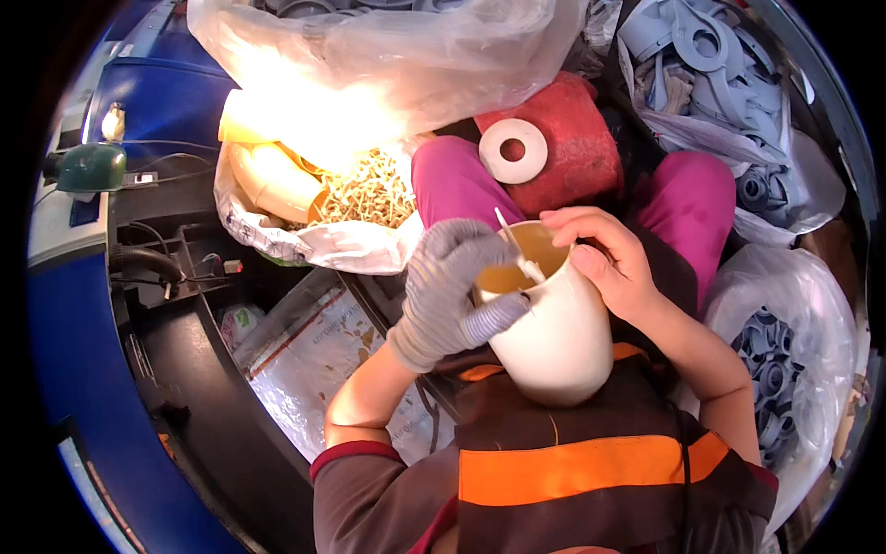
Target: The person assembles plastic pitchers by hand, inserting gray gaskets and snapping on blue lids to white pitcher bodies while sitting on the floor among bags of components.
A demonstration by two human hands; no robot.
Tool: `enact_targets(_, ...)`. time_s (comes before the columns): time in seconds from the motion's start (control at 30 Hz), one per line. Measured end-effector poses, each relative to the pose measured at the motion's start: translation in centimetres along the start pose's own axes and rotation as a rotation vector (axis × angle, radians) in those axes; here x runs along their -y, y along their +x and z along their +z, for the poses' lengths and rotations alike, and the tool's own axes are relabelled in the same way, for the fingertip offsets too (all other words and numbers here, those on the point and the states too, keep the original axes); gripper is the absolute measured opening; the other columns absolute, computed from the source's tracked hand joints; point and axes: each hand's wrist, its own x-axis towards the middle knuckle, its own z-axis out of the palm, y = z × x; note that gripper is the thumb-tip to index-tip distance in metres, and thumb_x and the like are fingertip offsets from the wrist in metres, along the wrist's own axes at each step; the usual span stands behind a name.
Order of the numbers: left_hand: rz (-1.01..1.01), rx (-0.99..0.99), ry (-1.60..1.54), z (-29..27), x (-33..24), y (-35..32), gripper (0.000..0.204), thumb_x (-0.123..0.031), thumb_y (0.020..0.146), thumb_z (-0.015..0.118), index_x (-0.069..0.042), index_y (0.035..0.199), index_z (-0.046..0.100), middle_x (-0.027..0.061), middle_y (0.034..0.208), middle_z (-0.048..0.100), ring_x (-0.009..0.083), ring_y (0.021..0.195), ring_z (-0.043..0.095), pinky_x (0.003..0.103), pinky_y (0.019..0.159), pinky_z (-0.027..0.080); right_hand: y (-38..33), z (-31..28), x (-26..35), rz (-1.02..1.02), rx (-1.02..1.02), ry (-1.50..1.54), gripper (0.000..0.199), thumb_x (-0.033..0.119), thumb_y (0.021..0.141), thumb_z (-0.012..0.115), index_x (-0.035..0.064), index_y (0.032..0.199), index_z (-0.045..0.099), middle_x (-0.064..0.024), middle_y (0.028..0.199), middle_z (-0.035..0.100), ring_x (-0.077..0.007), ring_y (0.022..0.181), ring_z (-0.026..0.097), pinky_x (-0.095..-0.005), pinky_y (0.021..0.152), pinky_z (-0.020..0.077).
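Observation:
A white, round-bottomed plastic pot (558, 346) with a yellowish inside rests in my lap, its open mouth tilted up and away from me. My right hand (614, 263), bare, clasps the pot's right rim, with the thumb outside and the fingertips over the edge. In a grey knitted glove, my left hand (450, 291) is curled at the left rim, its thumb against the outer wall. A thin white plastic piece (517, 245) sticks up by its fingers over the mouth; the glove hides part of where they meet.
A white ring (513, 151) lies on a red block (572, 138) between my knees. At the left, a bag (369, 242) holds screws and a curved yellowish pipe (277, 180) under bright light. Bags of grey plastic parts (706, 78) stand right; a black tray (198, 369) lies left.

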Motion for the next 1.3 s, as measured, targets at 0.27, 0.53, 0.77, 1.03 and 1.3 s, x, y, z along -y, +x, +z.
enact_targets(0.27,0.115,0.214,-0.228,-1.2,3.3,-0.7,0.017,-0.02,0.078,0.06,-0.004,0.08,0.061,0.011,0.078,0.06,0.0301,0.076,0.057,0.04,0.079,0.042,0.2,0.5,1.3,-0.03,0.182,-0.085,0.011,0.007,0.084,0.06,0.0016,0.094,0.059,-0.0135,0.105,0.06,-0.0254,0.108,0.057,-0.0339,0.09,0.0429)
enact_targets(0.53,-0.609,-0.272,0.39,-11.5,9.7,0.3,0.039,-0.032,0.099,0.041,-0.003,0.123,0.053,0.009,0.115,0.055,0.0194,0.102,0.052,0.031,0.091,0.041,-3.4,-1.5,-0.9,0.084,-0.204,-0.16,0.016,0.017,0.09,0.057,0.0027,0.097,0.058,-0.0105,0.1,0.058,-0.0212,0.095,0.058,-0.033,0.085,0.045)
enact_targets(0.77,-0.477,0.289,-0.641,3.8,5.3,1.9,0.054,-0.046,0.1,0.031,-0.005,0.07,0.051,0.0171,0.104,0.061,0.0214,0.096,0.054,0.033,0.085,0.044,-4.7,-7.3,6.0,0.08,-0.46,-0.516,0.02,0.012,0.083,0.066,0.0057,0.101,0.062,-0.0036,0.095,0.061,-0.0174,0.091,0.059,-0.0282,0.081,0.0463)
enact_targets(1.03,-0.694,0.561,-1.287,8.1,5.7,5.1,0.044,-0.031,0.087,0.052,0.005,0.11,0.057,0.0206,0.126,0.053,0.0292,0.112,0.053,0.038,0.1,0.04,-32.7,-26.8,1.4,1.213,-0.87,-0.819,0.039,0.036,0.082,0.058,-0.0009,0.074,0.065,-0.011,0.066,0.065,-0.0202,0.06,0.064,-0.0312,0.059,0.0487)
enact_targets(1.3,-0.716,0.557,-1.3,8.0,6.0,5.3,0.043,-0.029,0.081,0.056,0.005,0.108,0.058,0.0215,0.126,0.054,0.0303,0.113,0.054,0.039,0.1,0.04,-36.3,-22.7,-3.0,1.756,-0.397,-0.751,0.039,0.033,0.076,0.066,-0.0004,0.096,0.066,-0.0107,0.075,0.066,-0.0191,0.065,0.065,-0.0327,0.046,0.0482)
